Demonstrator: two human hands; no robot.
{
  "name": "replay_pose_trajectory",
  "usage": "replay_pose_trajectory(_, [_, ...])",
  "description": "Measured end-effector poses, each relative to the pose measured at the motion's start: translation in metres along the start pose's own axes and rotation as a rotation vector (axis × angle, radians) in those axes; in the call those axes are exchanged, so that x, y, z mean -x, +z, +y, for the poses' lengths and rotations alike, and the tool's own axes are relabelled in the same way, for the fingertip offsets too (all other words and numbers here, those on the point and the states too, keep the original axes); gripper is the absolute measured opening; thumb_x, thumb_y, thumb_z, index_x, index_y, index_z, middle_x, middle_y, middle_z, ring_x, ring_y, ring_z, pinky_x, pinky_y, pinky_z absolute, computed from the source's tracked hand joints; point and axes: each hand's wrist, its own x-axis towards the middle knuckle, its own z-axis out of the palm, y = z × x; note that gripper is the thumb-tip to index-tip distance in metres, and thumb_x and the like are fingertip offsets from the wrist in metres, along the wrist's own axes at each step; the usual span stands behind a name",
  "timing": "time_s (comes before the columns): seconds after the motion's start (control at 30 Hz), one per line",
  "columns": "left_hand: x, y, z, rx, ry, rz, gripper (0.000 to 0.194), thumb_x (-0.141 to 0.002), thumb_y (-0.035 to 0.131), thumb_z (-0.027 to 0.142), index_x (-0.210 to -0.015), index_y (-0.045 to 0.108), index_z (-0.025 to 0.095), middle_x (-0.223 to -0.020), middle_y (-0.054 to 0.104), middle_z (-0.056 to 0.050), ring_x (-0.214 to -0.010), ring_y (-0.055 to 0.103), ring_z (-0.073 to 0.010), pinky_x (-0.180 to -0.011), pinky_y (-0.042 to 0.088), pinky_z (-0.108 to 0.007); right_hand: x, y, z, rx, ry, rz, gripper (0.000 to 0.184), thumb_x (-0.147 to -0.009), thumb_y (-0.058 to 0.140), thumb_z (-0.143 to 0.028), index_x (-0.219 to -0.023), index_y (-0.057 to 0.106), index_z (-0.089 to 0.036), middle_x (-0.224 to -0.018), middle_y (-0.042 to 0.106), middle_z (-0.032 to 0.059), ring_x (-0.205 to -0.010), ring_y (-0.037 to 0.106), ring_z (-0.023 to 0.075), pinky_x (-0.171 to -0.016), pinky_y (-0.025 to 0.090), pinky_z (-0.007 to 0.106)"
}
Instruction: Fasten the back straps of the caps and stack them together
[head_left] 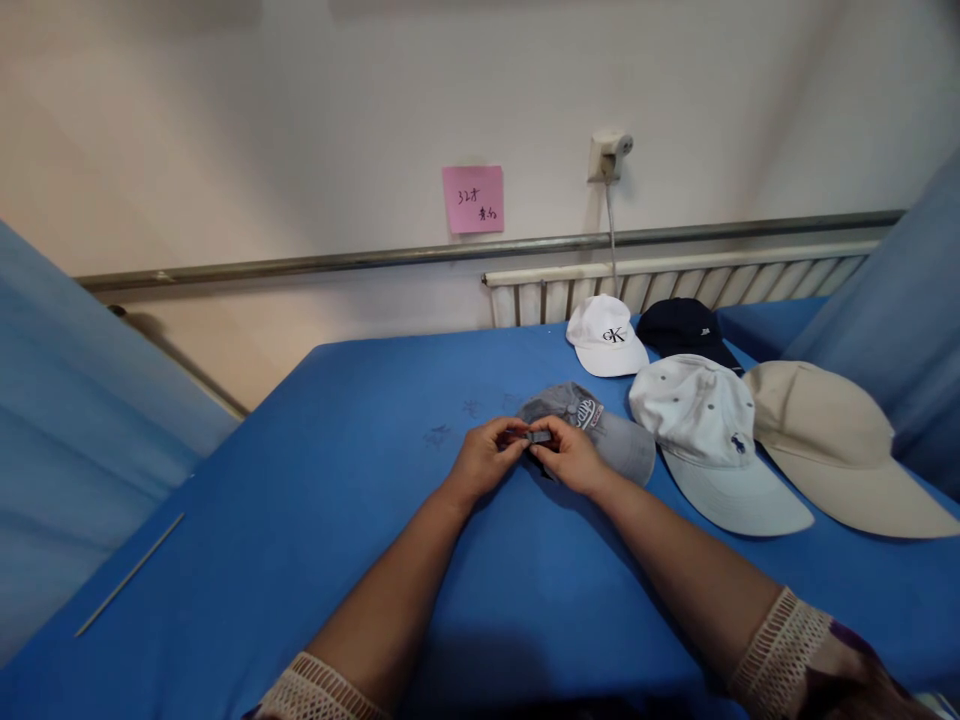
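Observation:
A grey baseball cap with white lettering lies on the blue-covered table, its brim pointing right. Both hands are at the cap's back strap, a small grey band. My left hand pinches its left end between thumb and fingers. From the right, my right hand pinches the other end and hides part of the cap's crown. The strap's fastening is too small to make out. Close by on the right sits a pale grey cap with a small dark emblem.
Behind are a white cap and a navy cap; a beige cap lies far right. A thin stick rests near the left edge of the blue table. A radiator and metal rail line the wall.

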Motion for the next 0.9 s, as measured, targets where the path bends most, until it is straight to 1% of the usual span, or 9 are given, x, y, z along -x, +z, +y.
replay_pose_trajectory(0.07, [0.001, -0.004, 0.004, -0.081, 0.040, -0.043, 0.023, -0.079, 0.061, 0.020, -0.101, 0.065, 0.018, -0.094, 0.071, -0.005, -0.083, 0.066, -0.0163, -0.078, 0.052, -0.030, 0.001, -0.001, -0.004, 0.065, -0.008, -0.002, 0.024, -0.076, 0.061, -0.025, -0.100, 0.062, -0.023, -0.088, 0.068, 0.0003, -0.072, 0.061, 0.0150, -0.067, 0.049, 0.028])
replay_pose_trajectory(0.2, [0.005, -0.010, 0.015, -0.373, 0.166, -0.137, 0.029, -0.078, 0.061, 0.018, -0.107, 0.063, 0.021, -0.100, 0.069, -0.005, -0.092, 0.064, -0.0192, -0.086, 0.050, -0.034, 0.005, -0.004, -0.018, 0.204, -0.053, -0.029, 0.023, -0.075, 0.060, -0.019, -0.098, 0.063, -0.022, -0.086, 0.067, 0.0007, -0.072, 0.060, 0.0153, -0.069, 0.047, 0.028])
replay_pose_trajectory(0.3, [0.008, -0.009, 0.020, -0.482, 0.198, -0.156, 0.032, -0.078, 0.058, 0.017, -0.110, 0.060, 0.021, -0.102, 0.067, -0.006, -0.093, 0.063, -0.0206, -0.084, 0.049, -0.035, 0.006, -0.005, -0.021, 0.240, -0.073, -0.040, 0.025, -0.075, 0.059, -0.017, -0.099, 0.064, -0.022, -0.085, 0.067, 0.0007, -0.072, 0.058, 0.0151, -0.068, 0.046, 0.028])
replay_pose_trajectory(0.43, [0.005, -0.003, 0.011, -0.307, 0.149, -0.048, 0.036, -0.078, 0.055, 0.014, -0.113, 0.054, 0.018, -0.097, 0.066, -0.006, -0.086, 0.064, -0.0168, -0.081, 0.051, -0.032, 0.003, -0.003, -0.009, 0.103, -0.054, -0.020, 0.025, -0.077, 0.056, -0.020, -0.100, 0.063, -0.023, -0.084, 0.067, -0.0003, -0.068, 0.057, 0.0136, -0.063, 0.045, 0.025])
replay_pose_trajectory(0.6, [-0.003, -0.003, -0.002, 0.007, 0.030, 0.092, 0.024, -0.080, 0.053, 0.016, -0.104, 0.055, 0.016, -0.087, 0.065, -0.005, -0.076, 0.064, -0.0135, -0.073, 0.052, -0.029, -0.001, 0.001, 0.003, 0.026, 0.005, 0.005, 0.020, -0.076, 0.055, -0.022, -0.094, 0.062, -0.022, -0.071, 0.063, -0.0031, -0.056, 0.052, 0.0113, -0.052, 0.041, 0.022])
replay_pose_trajectory(0.67, [-0.002, -0.004, -0.001, 0.031, 0.027, 0.077, 0.023, -0.079, 0.056, 0.018, -0.102, 0.056, 0.016, -0.090, 0.067, -0.006, -0.079, 0.065, -0.0141, -0.076, 0.053, -0.030, -0.001, 0.001, 0.003, 0.025, 0.028, 0.016, 0.020, -0.075, 0.055, -0.023, -0.094, 0.062, -0.022, -0.070, 0.062, -0.0037, -0.053, 0.050, 0.0108, -0.050, 0.039, 0.021])
replay_pose_trajectory(0.73, [0.001, -0.004, 0.003, -0.009, 0.064, 0.019, 0.027, -0.078, 0.060, 0.019, -0.105, 0.057, 0.017, -0.094, 0.067, -0.006, -0.084, 0.065, -0.0152, -0.081, 0.053, -0.032, -0.001, 0.001, 0.002, 0.038, 0.035, 0.031, 0.020, -0.075, 0.055, -0.024, -0.094, 0.062, -0.022, -0.071, 0.063, -0.0035, -0.053, 0.051, 0.0107, -0.050, 0.040, 0.021])
replay_pose_trajectory(0.83, [0.004, -0.004, 0.010, -0.155, 0.140, -0.063, 0.029, -0.078, 0.061, 0.020, -0.108, 0.058, 0.019, -0.099, 0.067, -0.005, -0.089, 0.064, -0.0161, -0.086, 0.051, -0.033, 0.000, 0.000, -0.002, 0.082, 0.027, 0.033, 0.021, -0.075, 0.056, -0.023, -0.095, 0.062, -0.023, -0.074, 0.064, -0.0025, -0.056, 0.053, 0.0112, -0.053, 0.042, 0.022])
replay_pose_trajectory(0.9, [0.005, -0.003, 0.012, -0.250, 0.166, -0.073, 0.026, -0.081, 0.058, 0.020, -0.107, 0.059, 0.019, -0.099, 0.066, -0.005, -0.090, 0.063, -0.0164, -0.086, 0.051, -0.033, 0.000, 0.000, -0.002, 0.083, 0.029, 0.018, 0.023, -0.075, 0.056, -0.023, -0.097, 0.061, -0.023, -0.075, 0.064, -0.0022, -0.058, 0.054, 0.0116, -0.054, 0.043, 0.023])
